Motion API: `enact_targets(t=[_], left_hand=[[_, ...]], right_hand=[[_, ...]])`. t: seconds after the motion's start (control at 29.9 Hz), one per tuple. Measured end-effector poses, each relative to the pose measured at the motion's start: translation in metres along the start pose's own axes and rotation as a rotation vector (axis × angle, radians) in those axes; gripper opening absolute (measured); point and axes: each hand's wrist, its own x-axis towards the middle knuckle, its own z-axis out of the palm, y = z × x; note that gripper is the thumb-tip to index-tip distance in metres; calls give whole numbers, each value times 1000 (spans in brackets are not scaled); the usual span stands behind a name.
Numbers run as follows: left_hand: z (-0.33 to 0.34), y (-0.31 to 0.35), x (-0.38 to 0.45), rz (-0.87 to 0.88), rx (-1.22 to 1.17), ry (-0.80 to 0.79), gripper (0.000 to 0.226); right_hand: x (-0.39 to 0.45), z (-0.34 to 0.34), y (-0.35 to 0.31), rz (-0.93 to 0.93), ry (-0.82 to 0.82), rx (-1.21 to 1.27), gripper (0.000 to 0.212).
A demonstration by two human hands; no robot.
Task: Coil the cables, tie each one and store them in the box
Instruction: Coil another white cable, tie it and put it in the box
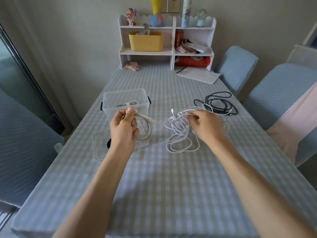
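Checked grey-blue cloth covers the tabletop, with a white shelf unit against the wall at 12 o'clock and covered chairs at 2 and 3 o'clock. Near the middle, a little toward 10 o'clock, stands the clear plastic box, open, and its lid seems to lie flat on the cloth just in front of it. Inside the box I can see one coiled cable with a white tie around it, so I judge that one cable is already finished and stored. The left hand is closed around several round loops of a pale cable, thumb pressed on top, holding the coil in front of the box. From this coil the same cable runs toward 3 o'clock into a loose white heap, where the right hand pinches a strand with its fingertips, the other fingers bent. The heap is tangled, and I cannot tell if it is only one cable or two. Behind the right hand, toward 1 o'clock, a black cable lies uncoiled on the cloth, untouched. By my judgement the work is perhaps one third done: the white cable is partly coiled and not yet tied, and the black cable waits completely.
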Motion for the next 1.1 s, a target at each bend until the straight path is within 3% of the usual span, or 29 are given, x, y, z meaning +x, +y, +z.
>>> enact_targets(t=[0.07,0.17,0.3,0.37,0.53,0.73,0.83,0.9,1.0,1.1], left_hand=[[5,-3,-2,16,91,-51,27],[22,-7,-11,21,327,-217,23],[31,-11,-19,25,506,-431,16],[27,-13,-19,110,588,-418,14],[20,-12,-20,411,768,-422,8],[22,-20,-26,629,919,-480,13],[21,-18,-23,559,815,-393,12],[19,-9,-20,370,486,-241,13],[11,17,-12,141,3,-56,16],[1,25,-9,119,-45,-10,15]], right_hand=[[-3,0,2,31,-60,-84,27],[-5,-3,-11,-108,-44,-135,25],[-8,-12,-22,-164,-216,221,23],[-14,-18,-22,-180,-276,354,22],[-24,-19,-20,-287,-338,360,18],[-29,-17,-26,-286,-289,438,15],[-29,-10,-20,-255,-271,485,25],[-26,-2,-8,-202,-316,408,36],[-22,13,16,-101,-447,97,42],[-13,24,27,-121,-446,-97,33]])
